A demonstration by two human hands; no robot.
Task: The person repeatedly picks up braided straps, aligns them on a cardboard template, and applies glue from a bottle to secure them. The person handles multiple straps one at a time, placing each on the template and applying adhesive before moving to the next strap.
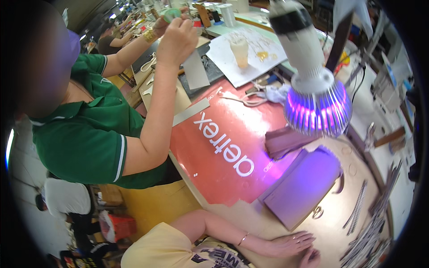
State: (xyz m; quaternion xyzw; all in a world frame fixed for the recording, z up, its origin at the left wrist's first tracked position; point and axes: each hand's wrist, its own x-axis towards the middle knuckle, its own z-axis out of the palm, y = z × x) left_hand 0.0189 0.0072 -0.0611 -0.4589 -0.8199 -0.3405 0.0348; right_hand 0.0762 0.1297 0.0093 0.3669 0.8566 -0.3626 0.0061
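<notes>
My left hand (292, 243) lies flat on the pale tabletop (259, 221), fingers stretched out, nothing in it. Close beside it at the lower edge, part of my right hand (311, 259) shows with its fingers slightly apart and holding nothing visible. Beyond my hands rests a flat, folded leather-like piece (304, 187), tinted purple by the light. A smaller dark brown folded piece (288, 142) lies behind it. Two or so small metal rings (317, 212) sit by the near edge of the larger piece.
A lit purple lamp (317, 105) hangs over the right side. Metallic strips (371, 236) are heaped at right. A red sheet (201, 165) covers the middle. Beyond it, a cup (240, 51) stands on white paper (219, 56). A green-shirted co-worker (96, 120) holds a green round object (171, 15).
</notes>
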